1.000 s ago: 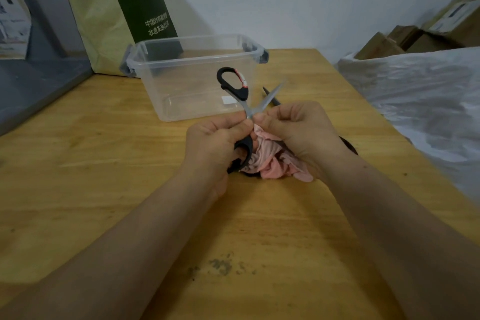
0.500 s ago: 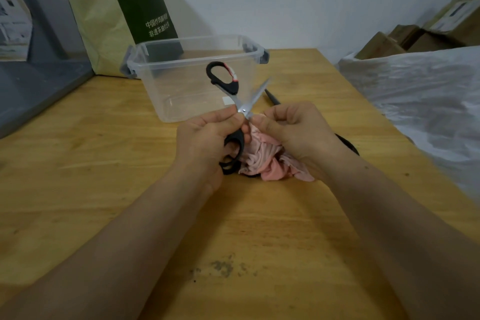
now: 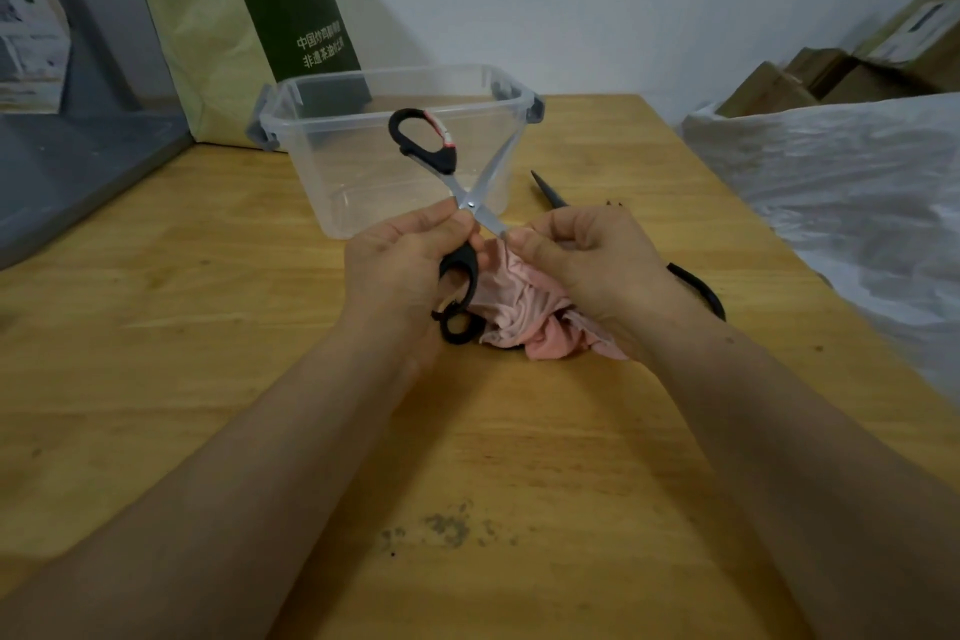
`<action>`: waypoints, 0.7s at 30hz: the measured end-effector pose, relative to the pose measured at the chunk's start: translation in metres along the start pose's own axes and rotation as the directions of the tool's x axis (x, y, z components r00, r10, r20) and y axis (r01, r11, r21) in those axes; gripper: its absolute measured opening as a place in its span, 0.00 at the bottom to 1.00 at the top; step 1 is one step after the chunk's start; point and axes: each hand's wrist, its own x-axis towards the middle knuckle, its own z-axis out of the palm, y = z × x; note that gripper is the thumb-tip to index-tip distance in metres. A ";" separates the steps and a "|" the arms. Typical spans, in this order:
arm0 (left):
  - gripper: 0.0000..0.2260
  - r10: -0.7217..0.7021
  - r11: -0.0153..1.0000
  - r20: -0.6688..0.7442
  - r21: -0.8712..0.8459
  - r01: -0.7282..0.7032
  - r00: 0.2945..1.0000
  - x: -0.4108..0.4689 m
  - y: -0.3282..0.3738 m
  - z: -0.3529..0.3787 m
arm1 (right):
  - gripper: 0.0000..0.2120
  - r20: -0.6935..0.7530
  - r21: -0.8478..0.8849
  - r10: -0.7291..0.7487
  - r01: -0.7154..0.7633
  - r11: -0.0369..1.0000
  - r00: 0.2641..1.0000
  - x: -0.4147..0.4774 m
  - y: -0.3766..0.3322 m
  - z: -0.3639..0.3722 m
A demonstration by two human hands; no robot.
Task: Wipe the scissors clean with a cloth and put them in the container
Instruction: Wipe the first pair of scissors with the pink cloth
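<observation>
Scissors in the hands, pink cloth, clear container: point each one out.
scissors (image 3: pixel 470 204): head view, pivot screw.
pink cloth (image 3: pixel 519 307): head view, bunched middle.
clear container (image 3: pixel 358 172): head view, front wall.

Single head-worn view, forward and down, close over the table (image 3: pixel 156 379)

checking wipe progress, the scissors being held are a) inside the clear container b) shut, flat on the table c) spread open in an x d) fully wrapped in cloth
c: the scissors cross in an X, left hand gripping a handle, right hand pinching the pink cloth on one blade.
</observation>
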 end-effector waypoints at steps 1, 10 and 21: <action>0.04 -0.006 0.999 0.034 0.039 0.005 0.999 -0.002 -0.002 0.001 | 0.07 -0.014 0.011 0.007 -0.007 1.000 1.000 0.000 -0.001 0.000; 0.03 0.061 0.997 -0.054 0.043 -0.059 0.997 0.005 0.004 -0.005 | 0.06 0.015 -0.026 -0.006 0.006 1.000 1.000 -0.002 -0.002 -0.003; 0.04 0.059 0.998 -0.104 0.011 -0.058 0.993 0.004 0.004 -0.004 | 0.03 0.016 0.089 0.030 -0.032 0.996 0.999 -0.004 -0.006 -0.009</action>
